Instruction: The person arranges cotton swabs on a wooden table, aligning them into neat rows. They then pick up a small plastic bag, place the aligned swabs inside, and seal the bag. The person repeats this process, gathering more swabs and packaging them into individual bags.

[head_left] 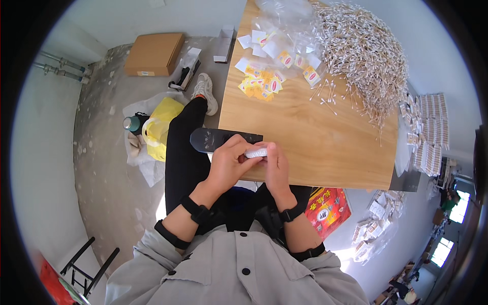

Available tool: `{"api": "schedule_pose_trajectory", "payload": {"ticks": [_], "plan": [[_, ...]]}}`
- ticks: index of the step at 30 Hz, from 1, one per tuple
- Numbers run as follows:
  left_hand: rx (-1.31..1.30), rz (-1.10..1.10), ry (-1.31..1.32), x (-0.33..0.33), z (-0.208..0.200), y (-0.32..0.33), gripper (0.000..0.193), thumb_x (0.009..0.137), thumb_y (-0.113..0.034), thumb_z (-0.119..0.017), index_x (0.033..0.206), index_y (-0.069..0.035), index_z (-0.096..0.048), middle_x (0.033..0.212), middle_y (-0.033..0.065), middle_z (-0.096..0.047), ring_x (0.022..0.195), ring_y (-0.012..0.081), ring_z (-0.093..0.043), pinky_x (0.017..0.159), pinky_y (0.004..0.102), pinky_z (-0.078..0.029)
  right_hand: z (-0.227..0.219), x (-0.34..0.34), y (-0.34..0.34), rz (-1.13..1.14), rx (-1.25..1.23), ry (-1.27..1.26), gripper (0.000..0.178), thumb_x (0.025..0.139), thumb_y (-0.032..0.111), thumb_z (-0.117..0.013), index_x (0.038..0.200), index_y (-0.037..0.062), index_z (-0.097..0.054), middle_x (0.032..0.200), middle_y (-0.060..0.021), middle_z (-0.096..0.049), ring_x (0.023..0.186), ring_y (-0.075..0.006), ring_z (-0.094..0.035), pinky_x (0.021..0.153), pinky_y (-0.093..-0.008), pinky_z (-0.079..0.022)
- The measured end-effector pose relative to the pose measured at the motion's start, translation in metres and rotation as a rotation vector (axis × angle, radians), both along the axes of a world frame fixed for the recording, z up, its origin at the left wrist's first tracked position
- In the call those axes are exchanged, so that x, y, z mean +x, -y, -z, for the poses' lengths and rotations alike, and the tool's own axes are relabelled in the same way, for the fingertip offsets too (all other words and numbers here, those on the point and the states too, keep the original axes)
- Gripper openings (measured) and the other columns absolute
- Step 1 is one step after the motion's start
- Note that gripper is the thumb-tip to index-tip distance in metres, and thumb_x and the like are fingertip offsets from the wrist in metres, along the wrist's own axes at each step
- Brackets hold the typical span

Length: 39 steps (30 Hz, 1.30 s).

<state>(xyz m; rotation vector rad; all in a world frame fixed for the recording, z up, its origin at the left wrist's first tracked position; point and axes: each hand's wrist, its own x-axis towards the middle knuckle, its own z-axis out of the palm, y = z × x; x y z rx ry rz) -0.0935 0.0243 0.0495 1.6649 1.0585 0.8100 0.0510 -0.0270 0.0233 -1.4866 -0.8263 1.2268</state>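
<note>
Both my hands are at the near edge of the wooden table (315, 147), closed around a small bundle of cotton swabs (256, 152) with its white tips facing up. My left hand (227, 163) pinches the bundle from the left, thumb along its near side. My right hand (276, 172) grips the other end, thumb upright against it. The swab sticks are hidden by my fingers. Just beyond my left hand, a dark flat object with a rounded end (206, 140) sticks out over the table's left edge.
A large heap of cotton swabs (363, 56) covers the far right of the table. Clear plastic bags (284, 20) and yellow-white labels (263, 84) lie at the far left. Packed swab bundles (432, 132) are stacked beyond the right edge. A yellow bag (165, 122) lies on the floor left.
</note>
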Motion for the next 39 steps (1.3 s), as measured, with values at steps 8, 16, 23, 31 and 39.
{"api": "schedule_pose_trajectory", "payload": {"ticks": [8, 16, 23, 31, 39], "plan": [[-0.062, 0.086, 0.036, -0.009, 0.004, -0.014, 0.022, 0.078, -0.003, -0.078, 0.099, -0.003, -0.073, 0.084, 0.0045, -0.06, 0.069, 0.0107, -0.058, 0.06, 0.0251, -0.047, -0.022, 0.025, -0.001, -0.197, 0.003, -0.134, 0.026, 0.099, 0.019, -0.06, 0.118, 0.0013, -0.061, 0.108, -0.0059, -0.061, 0.089, -0.0111, -0.063, 0.076, -0.0237, -0.052], [-0.156, 0.06, 0.118, -0.007, 0.004, -0.008, 0.022, 0.079, -0.002, -0.077, 0.1, -0.001, -0.07, 0.089, 0.0056, -0.06, 0.07, 0.0123, -0.06, 0.063, 0.0262, -0.049, -0.004, 0.033, 0.001, -0.226, 0.145, -0.062, 0.023, 0.093, 0.008, -0.068, 0.115, 0.0017, -0.063, 0.107, -0.0059, -0.059, 0.091, -0.0134, -0.066, 0.075, -0.0253, -0.054], [-0.133, 0.143, 0.035, -0.011, 0.0, -0.014, 0.018, 0.082, -0.001, -0.075, 0.099, -0.002, -0.07, 0.09, 0.0037, -0.061, 0.072, 0.0094, -0.056, 0.064, 0.0233, -0.046, -0.01, 0.035, -0.005, -0.267, 0.155, -0.116, 0.02, 0.093, 0.006, -0.066, 0.111, -0.0013, -0.062, 0.105, -0.0079, -0.058, 0.089, -0.0164, -0.067, 0.076, -0.0263, -0.056], [-0.461, -0.038, 0.345, -0.005, 0.01, -0.003, 0.012, 0.094, -0.009, -0.066, 0.094, 0.003, -0.066, 0.09, 0.0029, -0.061, 0.075, 0.0088, -0.063, 0.068, 0.023, -0.052, -0.001, 0.03, -0.005, -0.145, 0.028, -0.259, 0.022, 0.099, 0.016, -0.06, 0.11, -0.0029, -0.062, 0.105, -0.0089, -0.063, 0.086, -0.0163, -0.068, 0.078, -0.0266, -0.056], [-0.554, -0.107, 0.265, 0.0, 0.012, -0.005, 0.016, 0.096, -0.014, -0.064, 0.096, 0.002, -0.064, 0.081, 0.0036, -0.066, 0.072, 0.0073, -0.063, 0.067, 0.0219, -0.052, 0.009, 0.01, 0.0, 0.019, 0.006, -0.491, 0.038, 0.106, 0.029, -0.042, 0.116, -0.0016, -0.061, 0.101, -0.0099, -0.068, 0.09, -0.0154, -0.067, 0.081, -0.0296, -0.055]]}}
